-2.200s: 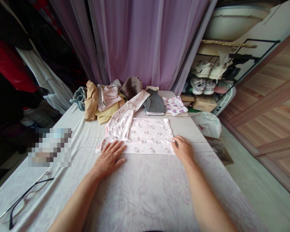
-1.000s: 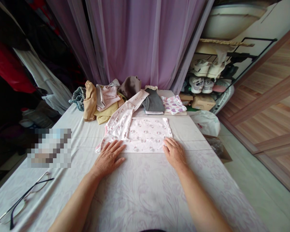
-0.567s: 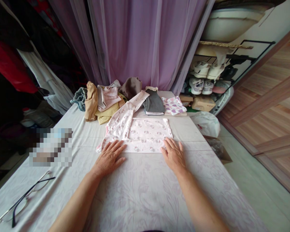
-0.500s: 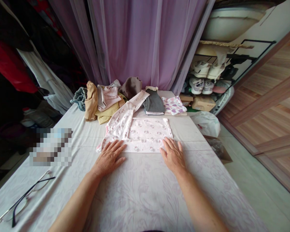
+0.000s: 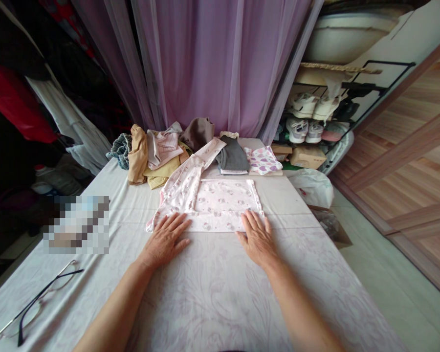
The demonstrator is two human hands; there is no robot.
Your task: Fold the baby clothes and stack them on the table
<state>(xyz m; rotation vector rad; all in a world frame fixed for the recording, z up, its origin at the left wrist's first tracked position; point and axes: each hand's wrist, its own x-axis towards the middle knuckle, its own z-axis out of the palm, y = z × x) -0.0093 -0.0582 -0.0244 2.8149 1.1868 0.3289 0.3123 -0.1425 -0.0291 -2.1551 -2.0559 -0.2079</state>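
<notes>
Head view: printed shirt beneath two spread hands. Pale pink shirt (image 5: 223, 193) lies flat across the middle of the counter (image 5: 205, 293), nearer the person than the other clothes. Left hand (image 5: 165, 240), palm down with fingers fanned, rests on the near edge towards the pink-trimmed end; right hand (image 5: 257, 239), likewise spread, sets its fingertips on the near corner by the hem (image 5: 258, 197) — neither pinches any fabric. Such placement presumably steadies both ends of the near strip, which seems to be folded over, and keeps the cloth smooth. Long axis of the shirt runs left to right; the pink-trimmed end, apparently the collar, points left and the hem right. One sleeve (image 5: 205, 157) slants from the collar end towards the far right, reaching dark grey folded clothing (image 5: 233, 155); the other sleeve cannot be made out. Beyond the shirt lie a loose clothing pile (image 5: 165, 149) and, farther right, a heart-print cloth (image 5: 263, 159) — probably set back to give the shirt room. Glasses (image 5: 33, 305) lie well apart, at lower left
</notes>
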